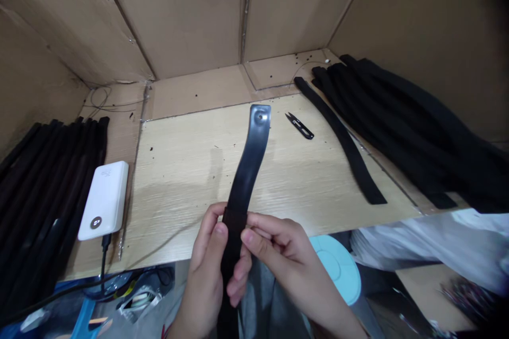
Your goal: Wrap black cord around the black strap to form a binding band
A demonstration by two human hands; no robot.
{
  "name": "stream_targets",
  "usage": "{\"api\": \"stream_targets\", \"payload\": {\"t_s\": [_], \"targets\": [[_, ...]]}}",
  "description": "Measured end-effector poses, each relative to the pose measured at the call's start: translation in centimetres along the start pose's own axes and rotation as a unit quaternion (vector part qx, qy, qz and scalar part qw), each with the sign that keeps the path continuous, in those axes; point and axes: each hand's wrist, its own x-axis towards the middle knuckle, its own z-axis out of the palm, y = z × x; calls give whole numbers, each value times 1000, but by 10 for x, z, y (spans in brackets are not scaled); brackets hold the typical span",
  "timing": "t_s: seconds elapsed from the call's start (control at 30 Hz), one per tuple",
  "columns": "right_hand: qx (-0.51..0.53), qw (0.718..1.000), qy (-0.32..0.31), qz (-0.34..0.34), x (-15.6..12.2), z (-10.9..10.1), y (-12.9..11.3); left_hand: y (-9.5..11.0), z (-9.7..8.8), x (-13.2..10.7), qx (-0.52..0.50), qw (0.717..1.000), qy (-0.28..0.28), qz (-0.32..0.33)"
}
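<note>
L hand (204, 275) and R hand (286, 259) both pinch a black strap (244, 180) w/ a shiny end, held up mid-frame over the wood surface (191, 185). Small black snips (299, 125) lie nearby, upper middle.

Thread snips (299, 125) lie right of the held strap (245, 175).
</note>
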Motion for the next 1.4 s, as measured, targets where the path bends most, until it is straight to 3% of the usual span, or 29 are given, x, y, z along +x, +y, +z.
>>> {"api": "stream_targets", "payload": {"t_s": [0.1, 0.23, 0.3, 0.4, 0.5, 0.57, 0.67, 0.77, 0.9, 1.07, 1.2, 1.4], "targets": [[2, 1000, -30, 9, 0, -3, 1, -4, -5, 0, -7, 1000, -18, 7], [-13, 999, -38, -3, 2, -8, 5, -4, -9, 5, -13, 996, -82, 23], [-14, 999, -35, -15, 4, -9, 7, -1, -9, 10, 8, 996, -83, 14], [-50, 998, 29, -40, 7, -9, 8, 2, -5, 17, 92, 995, -41, 21], [-154, 980, 93, -80, 7, -6, 6, 1, -2, 21, 184, 980, 32, 74], [-194, 972, 91, -94, 6, -4, 4, 0, 0, 21, 201, 974, 65, 87], [-160, 982, 47, -88, 4, -2, 2, 0, -1, 19, 160, 984, 67, 45], [-87, 993, 0, -82, 5, -2, 1, 4, -2, 19, 100, 994, 39, -15], [-61, 994, -13, -86, 7, -2, 0, 8, -4, 21, 37, 997, -9, -62], [-80, 993, 23, -86, 8, -2, 0, 7, -5, 25, -24, 993, -53, -99], [-121, 981, 91, -121, 10, -3, 2, 5, -8, 27, -85, 985, -85, -120], [-94, 985, 111, -92, 11, -7, 6, -3, -14, 28, -211, 946, -212, -124]]}}
